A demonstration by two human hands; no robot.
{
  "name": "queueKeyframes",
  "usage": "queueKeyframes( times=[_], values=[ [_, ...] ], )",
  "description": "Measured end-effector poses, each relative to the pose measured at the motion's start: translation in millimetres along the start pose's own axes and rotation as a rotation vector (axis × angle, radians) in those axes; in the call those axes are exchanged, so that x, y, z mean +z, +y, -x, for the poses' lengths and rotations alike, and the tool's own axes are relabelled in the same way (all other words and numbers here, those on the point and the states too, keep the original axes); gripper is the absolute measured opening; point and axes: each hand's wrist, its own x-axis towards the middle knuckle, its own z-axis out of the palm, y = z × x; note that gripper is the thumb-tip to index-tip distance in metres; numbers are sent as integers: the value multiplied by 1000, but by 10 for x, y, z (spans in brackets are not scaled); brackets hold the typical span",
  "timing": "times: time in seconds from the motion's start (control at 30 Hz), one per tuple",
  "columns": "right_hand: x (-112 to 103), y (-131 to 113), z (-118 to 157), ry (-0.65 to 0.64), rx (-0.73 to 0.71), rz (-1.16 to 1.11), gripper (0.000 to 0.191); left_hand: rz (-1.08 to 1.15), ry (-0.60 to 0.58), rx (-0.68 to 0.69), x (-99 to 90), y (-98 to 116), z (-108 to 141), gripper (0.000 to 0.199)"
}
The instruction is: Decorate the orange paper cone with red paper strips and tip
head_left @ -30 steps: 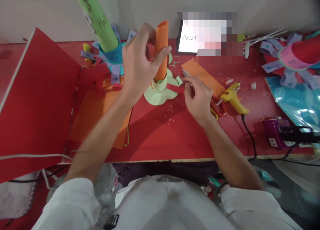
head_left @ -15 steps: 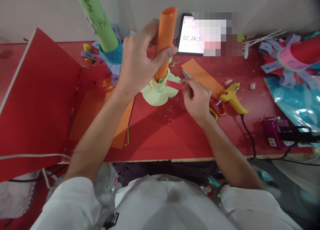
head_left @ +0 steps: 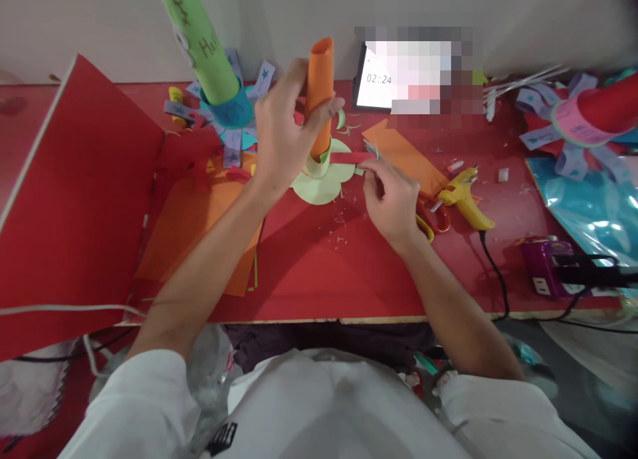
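Observation:
My left hand (head_left: 284,127) is wrapped round an orange paper tube (head_left: 320,74), which stands nearly upright. The tube's lower end sits in a pale green paper ring on a flower-shaped pale green paper base (head_left: 316,190). Between thumb and fingertips, my right hand (head_left: 391,193) pinches a red paper strip (head_left: 351,158). That strip reaches left to the side of the ring; whether it is stuck there I cannot tell. Scissors (head_left: 432,213) with red and yellow handles lie just right of my right hand, partly hidden by it.
A yellow glue gun (head_left: 466,196) with a black cord lies at right, near a purple power box (head_left: 551,263). Orange paper sheets (head_left: 199,220) and a standing red board (head_left: 84,200) are at left. A green paper tube figure (head_left: 212,67) and a tablet (head_left: 376,77) stand behind.
The orange tube has become more upright, its top moving left and down in view, with my left hand round it. The red strip now lies more level in my right hand.

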Motion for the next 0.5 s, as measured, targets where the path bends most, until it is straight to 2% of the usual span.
queueKeyframes(
  times=[0.17, 0.23, 0.3, 0.33, 0.37, 0.4, 0.5],
  values=[
    [9, 0, 5, -32, 29, -36, 29, 82, 42, 11, 65, -61, 42, 43],
    [7, 2, 6, -25, 46, -41, 28, 110, 118, 77, -21, -101, 12, 42],
    [0, -2, 6, -22, 53, -46, 28, 87, 193, 158, -205, -194, -16, 34],
    [-4, -6, 7, -25, 55, -47, 28, 36, 157, 108, -326, -265, -12, 32],
    [-9, -13, 7, -29, 58, -47, 28, -38, 15, 14, -457, -350, 10, 34],
    [-14, -21, 8, -34, 59, -45, 29, -131, -74, -14, -591, -446, 55, 39],
    [-24, -45, 11, -46, 52, -44, 30, -424, -233, 56, -936, -752, 316, 48]
  ],
)
